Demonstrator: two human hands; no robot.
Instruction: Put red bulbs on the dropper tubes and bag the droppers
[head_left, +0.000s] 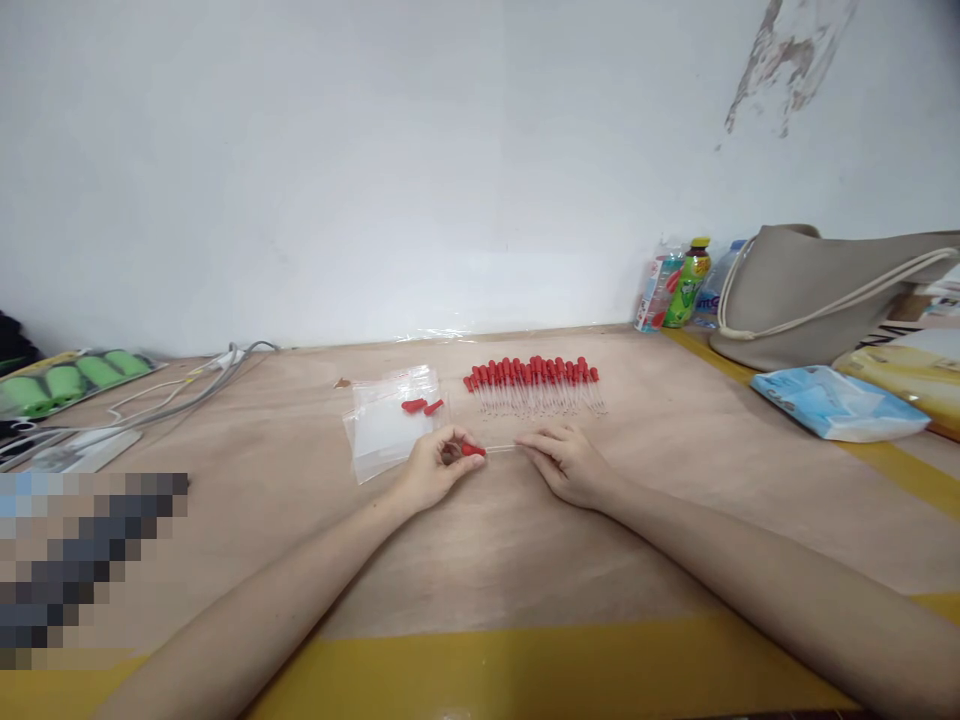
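Note:
Between thumb and fingers, my left hand pinches the red rubber bulb of a dropper. Its thin clear tube runs level to the right, where the fingertips of my right hand are closed on its far end. Beyond my hands lies a row of similar droppers, red bulbs pointing to the wall and clear tubes toward me. Loose red bulbs rest on clear plastic bags, just behind my left hand.
Cables and a pack of green rolls are on the left. At the right stand bottles and a grey bag, with a blue tissue pack before them. Yellow tape lines the table's front edge.

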